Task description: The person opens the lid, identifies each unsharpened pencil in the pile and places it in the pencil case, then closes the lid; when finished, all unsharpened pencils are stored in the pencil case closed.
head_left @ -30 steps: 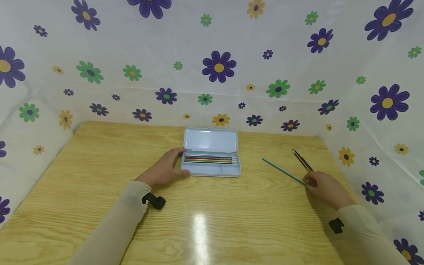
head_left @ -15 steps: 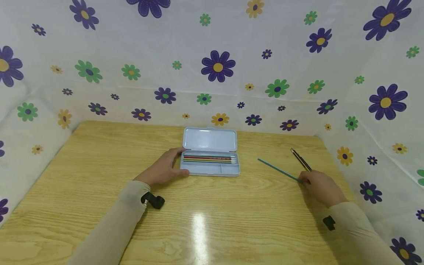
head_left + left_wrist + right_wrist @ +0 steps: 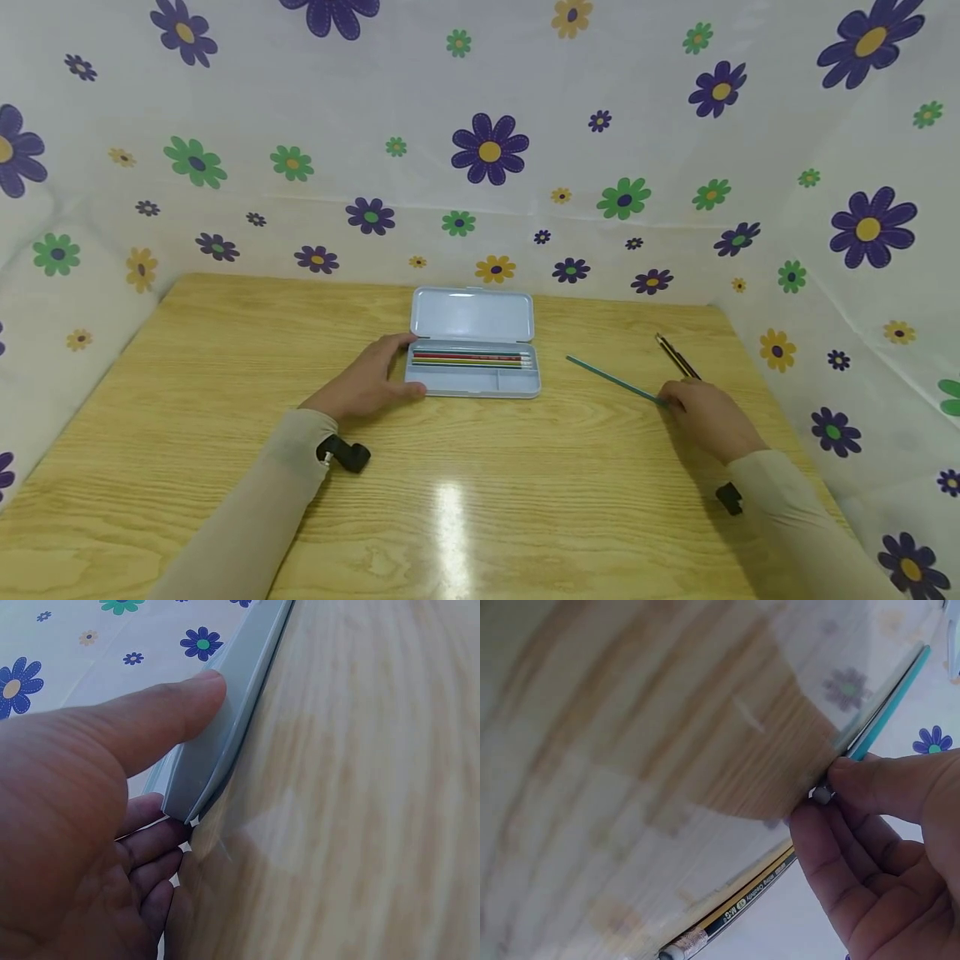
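Note:
A pale blue pencil case (image 3: 450, 382) lies with its lid (image 3: 472, 314) raised at the back of the table. Several pencils (image 3: 468, 360) lie side by side in its long rear compartment. My left hand (image 3: 360, 385) holds the case's left end, the thumb on the front wall and the fingers around the rear corner. My right hand (image 3: 708, 414) pinches a teal pencil (image 3: 617, 382) near its eraser end, and the pencil's other end points left toward the case. Just beyond that hand lie black-and-yellow pencils (image 3: 678, 358); the right wrist view shows one black-and-yellow pencil (image 3: 742, 904) close by.
The wooden table (image 3: 420, 475) extends in front of the case and between the arms. A white flower-print cloth (image 3: 337, 125) stands along the back and both sides. The case's two front compartments show no pencils.
My right hand has moved left with the teal pencil, bringing its far end closer to the pencil case. My left hand keeps its hold on the case.

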`<state>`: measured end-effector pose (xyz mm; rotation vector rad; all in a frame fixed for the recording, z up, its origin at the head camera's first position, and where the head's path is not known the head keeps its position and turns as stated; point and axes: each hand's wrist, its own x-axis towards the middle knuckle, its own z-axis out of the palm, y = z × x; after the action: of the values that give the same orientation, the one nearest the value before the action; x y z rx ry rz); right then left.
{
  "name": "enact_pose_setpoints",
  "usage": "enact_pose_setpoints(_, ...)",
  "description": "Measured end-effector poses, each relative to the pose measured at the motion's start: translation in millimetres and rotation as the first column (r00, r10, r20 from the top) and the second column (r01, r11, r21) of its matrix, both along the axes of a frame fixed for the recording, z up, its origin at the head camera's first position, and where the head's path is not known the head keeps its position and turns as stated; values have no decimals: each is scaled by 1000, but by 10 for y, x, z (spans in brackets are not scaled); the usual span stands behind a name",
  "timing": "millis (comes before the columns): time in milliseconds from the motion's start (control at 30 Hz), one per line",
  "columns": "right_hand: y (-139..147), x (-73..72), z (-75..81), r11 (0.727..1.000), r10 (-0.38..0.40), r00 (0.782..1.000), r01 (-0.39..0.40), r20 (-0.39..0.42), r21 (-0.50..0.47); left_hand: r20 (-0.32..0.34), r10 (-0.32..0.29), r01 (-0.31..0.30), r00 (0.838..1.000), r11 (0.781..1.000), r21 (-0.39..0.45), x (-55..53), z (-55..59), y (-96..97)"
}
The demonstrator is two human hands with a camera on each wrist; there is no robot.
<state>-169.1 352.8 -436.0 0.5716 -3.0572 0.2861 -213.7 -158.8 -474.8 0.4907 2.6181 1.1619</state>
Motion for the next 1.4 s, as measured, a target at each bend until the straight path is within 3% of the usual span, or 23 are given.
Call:
enact_pose_setpoints(333, 26, -57, -23, 998, -24, 997, 28, 77, -52, 9, 3, -3, 1000, 1000, 2, -10, -3, -5)
enact_pose_setpoints(800, 33, -87, -41, 994, -23, 996, 32, 84, -105, 3, -8, 8, 1000, 1000, 12, -21, -20, 4)
enact_pose_setpoints(1167, -161, -165, 33, 986, 15, 994, -33, -111, -164, 6, 1, -1, 1000, 1000, -11, -29, -21, -16)
enact_pose_setpoints(1400, -442, -221, 69, 976, 103, 976, -135, -190, -169, -4, -7, 7, 1000, 1000, -6, -37, -37, -11)
